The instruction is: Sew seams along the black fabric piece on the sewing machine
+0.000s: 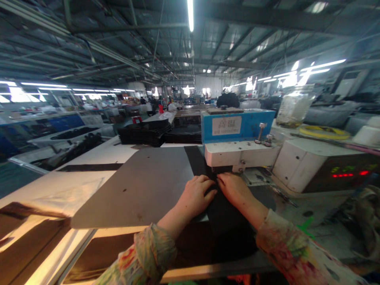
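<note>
A long strip of black fabric (225,215) runs from my lap across the grey work plate (139,190) and under the head of a white and blue sewing machine (240,152). My left hand (196,196) lies flat on the fabric's left edge, fingers pressing down. My right hand (236,189) presses on the fabric just in front of the machine's foot. The fingertips of both hands nearly touch. The needle area is hidden in shadow under the machine head.
A control box with red lit digits (347,174) stands to the right. Stacks of black pieces (145,132) lie at the back of the white table (59,186). A clear jar (293,107) and a yellow coil (323,132) sit behind the machine. Distant workers stand far back.
</note>
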Demonstrator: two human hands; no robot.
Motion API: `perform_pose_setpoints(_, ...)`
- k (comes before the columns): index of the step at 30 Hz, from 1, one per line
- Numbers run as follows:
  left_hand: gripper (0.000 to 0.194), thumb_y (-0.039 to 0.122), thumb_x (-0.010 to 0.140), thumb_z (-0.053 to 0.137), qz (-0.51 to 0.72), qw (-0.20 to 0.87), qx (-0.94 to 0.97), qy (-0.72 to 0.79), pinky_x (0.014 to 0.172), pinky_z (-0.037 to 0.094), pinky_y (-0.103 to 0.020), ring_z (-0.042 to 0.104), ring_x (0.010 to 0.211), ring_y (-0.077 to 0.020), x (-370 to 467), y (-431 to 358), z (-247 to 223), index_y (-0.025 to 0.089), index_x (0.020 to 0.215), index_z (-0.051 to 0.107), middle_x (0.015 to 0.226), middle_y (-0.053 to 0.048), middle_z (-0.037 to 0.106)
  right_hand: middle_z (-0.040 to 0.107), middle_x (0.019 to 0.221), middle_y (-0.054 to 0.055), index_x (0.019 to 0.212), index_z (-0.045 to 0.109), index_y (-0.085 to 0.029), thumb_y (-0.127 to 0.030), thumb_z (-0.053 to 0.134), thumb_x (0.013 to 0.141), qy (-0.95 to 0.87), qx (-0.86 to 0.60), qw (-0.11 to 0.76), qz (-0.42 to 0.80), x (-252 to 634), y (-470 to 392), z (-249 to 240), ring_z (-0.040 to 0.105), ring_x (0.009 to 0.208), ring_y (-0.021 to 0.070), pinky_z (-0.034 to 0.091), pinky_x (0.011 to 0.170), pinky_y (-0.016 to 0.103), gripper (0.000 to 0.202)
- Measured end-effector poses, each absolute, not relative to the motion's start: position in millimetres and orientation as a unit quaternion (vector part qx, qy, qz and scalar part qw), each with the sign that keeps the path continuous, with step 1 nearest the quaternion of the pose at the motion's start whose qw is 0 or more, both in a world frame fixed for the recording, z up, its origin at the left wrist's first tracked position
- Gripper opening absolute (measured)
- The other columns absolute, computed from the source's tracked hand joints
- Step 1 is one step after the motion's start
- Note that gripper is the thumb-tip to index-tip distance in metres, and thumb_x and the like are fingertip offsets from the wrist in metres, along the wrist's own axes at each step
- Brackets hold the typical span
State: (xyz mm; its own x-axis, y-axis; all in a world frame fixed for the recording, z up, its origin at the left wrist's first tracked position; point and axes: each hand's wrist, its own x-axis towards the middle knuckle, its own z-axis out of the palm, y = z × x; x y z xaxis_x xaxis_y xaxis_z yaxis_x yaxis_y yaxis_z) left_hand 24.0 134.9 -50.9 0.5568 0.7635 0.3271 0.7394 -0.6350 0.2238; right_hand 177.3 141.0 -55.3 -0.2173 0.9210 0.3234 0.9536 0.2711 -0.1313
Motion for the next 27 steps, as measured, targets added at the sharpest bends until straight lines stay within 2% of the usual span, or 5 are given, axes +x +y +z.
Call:
perform_pose_setpoints(13, 0.026, 0.034, 0.081, 0.047, 0.200, 0.032, 0.888, 0.413, 0.081, 0.042, -0.030, 0.050, 0.090, -0.0175, 22.4, 141.2, -49.4, 0.022, 0.101, 0.059, 0.102, -0.003, 0.056, 0.065, 0.090, 0.008, 0.093, 0.062, -0.015, -0.017, 0.038, 0.085, -0.780, -0.600, 0.171, -0.046, 178.0, 140.9, -55.3, 0.059, 0.084, 0.0170, 0.040, 0.075, 0.024, 0.025)
perform_pose_setpoints(27, 0.027, 0.016, 0.079, 0.041, 0.169, 0.021, 0.887, 0.429, 0.082, 0.042, -0.028, 0.051, 0.089, -0.0168, 21.6, 162.7, -46.8, 0.020, 0.098, 0.061, 0.097, -0.005, 0.058, 0.064, 0.082, 0.008, 0.081, 0.059, -0.015, -0.018, 0.036, 0.086, -0.781, -0.604, 0.146, -0.071, 175.1, 141.7, -53.4, 0.061, 0.075, 0.0182, 0.041, 0.064, 0.025, 0.023)
